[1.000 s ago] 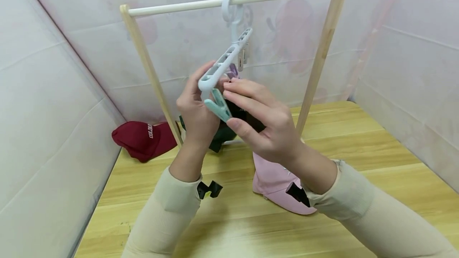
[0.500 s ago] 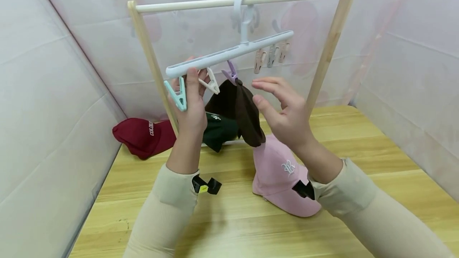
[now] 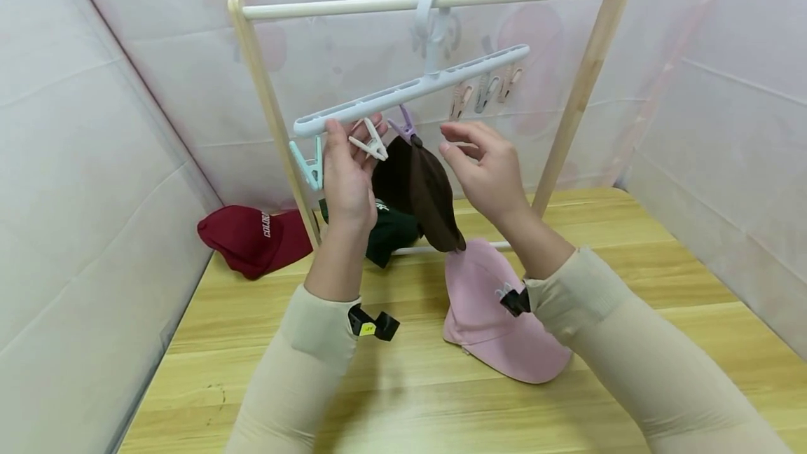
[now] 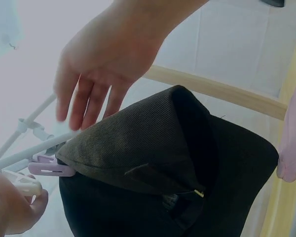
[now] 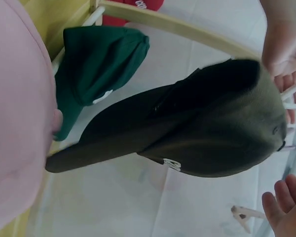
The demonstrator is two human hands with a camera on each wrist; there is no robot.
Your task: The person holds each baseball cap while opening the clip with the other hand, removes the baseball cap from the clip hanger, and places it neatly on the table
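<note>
Four caps show: a brown cap (image 3: 416, 191) hanging from the purple clip (image 3: 403, 125), and a red cap (image 3: 252, 238), green cap (image 3: 391, 230) and pink cap (image 3: 498, 328) on the table (image 3: 630, 370). The hanger (image 3: 410, 90) carries six clips. Its long axis tilts, low end toward the left hand (image 3: 347, 174), whose fingers pinch the white clip (image 3: 372, 146). The right hand (image 3: 488, 174) hovers beside the brown cap, fingers loosely spread, holding nothing. The brown cap's brim points down.
</note>
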